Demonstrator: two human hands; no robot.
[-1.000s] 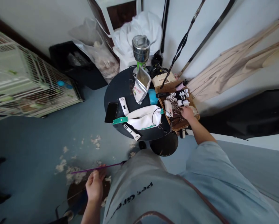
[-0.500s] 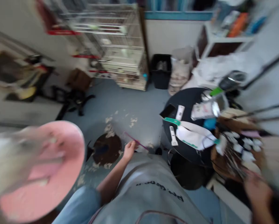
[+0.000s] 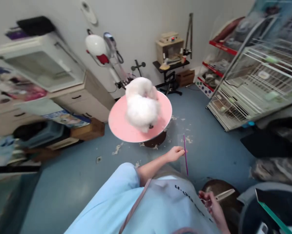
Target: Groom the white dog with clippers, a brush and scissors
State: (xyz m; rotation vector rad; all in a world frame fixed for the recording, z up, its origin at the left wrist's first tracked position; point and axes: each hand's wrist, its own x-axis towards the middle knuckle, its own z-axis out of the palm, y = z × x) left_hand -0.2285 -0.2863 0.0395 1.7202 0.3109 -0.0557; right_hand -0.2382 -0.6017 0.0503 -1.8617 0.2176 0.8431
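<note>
My left hand (image 3: 175,154) pinches a clear plastic bag with a purple zip strip (image 3: 185,159), held out over the floor in front of my apron. Low on the right, my right hand (image 3: 212,202) has its fingers in the loops of a pair of scissors (image 3: 224,195), whose pale blades point right. Ahead of me a fluffy white dog (image 3: 143,110) is on a round pink grooming table (image 3: 116,117). Both hands are apart from the dog. Its head is hard to make out.
Clumps of cut hair (image 3: 118,149) lie on the blue floor. Wire cages (image 3: 265,84) stand to the right, white cabinets (image 3: 70,100) to the left. A dark round table (image 3: 248,208) is at the lower right. A lamp-like white device (image 3: 96,45) hangs behind the dog.
My view has swung left, bringing the dog and pink table to the middle. My right hand has come away from the cluttered side table, now with scissors. The left still holds the bag.
</note>
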